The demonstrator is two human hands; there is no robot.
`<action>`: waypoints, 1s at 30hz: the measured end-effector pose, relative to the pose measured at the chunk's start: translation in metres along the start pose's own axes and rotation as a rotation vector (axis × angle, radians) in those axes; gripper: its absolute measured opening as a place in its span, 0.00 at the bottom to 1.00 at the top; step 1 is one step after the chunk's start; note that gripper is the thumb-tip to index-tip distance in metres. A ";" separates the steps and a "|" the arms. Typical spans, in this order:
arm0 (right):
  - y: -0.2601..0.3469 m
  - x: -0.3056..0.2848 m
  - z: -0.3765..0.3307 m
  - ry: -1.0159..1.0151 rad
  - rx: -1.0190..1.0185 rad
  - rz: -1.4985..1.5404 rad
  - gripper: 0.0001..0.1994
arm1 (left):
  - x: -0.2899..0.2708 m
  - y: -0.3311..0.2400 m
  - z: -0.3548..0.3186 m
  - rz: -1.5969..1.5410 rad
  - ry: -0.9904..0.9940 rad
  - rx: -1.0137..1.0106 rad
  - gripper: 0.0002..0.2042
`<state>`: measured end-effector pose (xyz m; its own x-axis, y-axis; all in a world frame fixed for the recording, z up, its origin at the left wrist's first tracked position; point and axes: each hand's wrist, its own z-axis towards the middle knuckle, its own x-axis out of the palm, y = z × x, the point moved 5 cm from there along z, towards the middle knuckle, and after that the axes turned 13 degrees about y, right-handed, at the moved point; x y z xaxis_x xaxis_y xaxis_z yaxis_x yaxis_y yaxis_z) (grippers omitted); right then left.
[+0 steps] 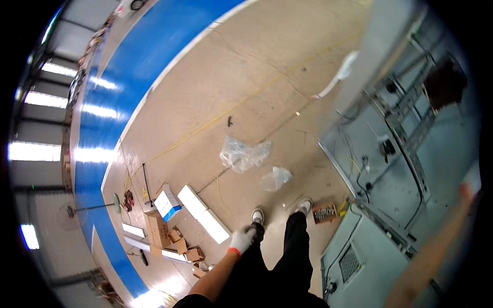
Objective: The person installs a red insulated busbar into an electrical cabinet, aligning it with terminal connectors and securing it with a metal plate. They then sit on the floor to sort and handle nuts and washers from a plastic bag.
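The left hand (pixel 243 239) wears a white fabric glove (pixel 239 242) edged by a narrow orange-red cuff (pixel 234 251), while the blurred right hand (pixel 472 184) shows a white glove with a reddish band (pixel 466 191). A plain black cloth sleeve (pixel 194 301) leaves the left forearm (pixel 216 277) bare. Loose black long trousers (pixel 295 246) reach down to pale grey-and-white closed shoes (pixel 258 216).

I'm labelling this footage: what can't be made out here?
- Right hand: head view; blur near the right edge hides its grip.
- Left hand: head view; its own back hides the palm, so its grip is unclear.
- Small pieces: head view; too small to identify.
- Dark brown object, upper right: head view; blur hides its kind.
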<state>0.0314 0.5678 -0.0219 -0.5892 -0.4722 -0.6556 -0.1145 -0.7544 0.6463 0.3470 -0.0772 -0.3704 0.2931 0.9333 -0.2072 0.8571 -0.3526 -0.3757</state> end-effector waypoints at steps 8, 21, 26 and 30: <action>0.105 0.235 -0.465 1.209 -0.178 0.233 0.09 | -0.115 0.030 -0.056 0.200 -0.217 0.152 0.17; 0.002 0.439 -0.682 1.382 0.052 -0.026 0.15 | -0.275 0.154 0.299 0.694 -0.288 0.160 0.16; -0.079 0.630 -0.766 1.486 -0.091 -0.189 0.21 | -0.374 0.182 0.519 0.621 -0.594 0.311 0.15; -0.139 0.753 -0.795 1.126 -0.210 -0.414 0.19 | -0.371 0.188 0.646 -0.142 -0.228 0.552 0.17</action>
<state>0.2400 -0.0450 -0.9159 0.4965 -0.2308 -0.8368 0.0638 -0.9517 0.3004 0.1258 -0.5336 -0.9475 0.0419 0.9573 -0.2860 0.5174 -0.2657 -0.8134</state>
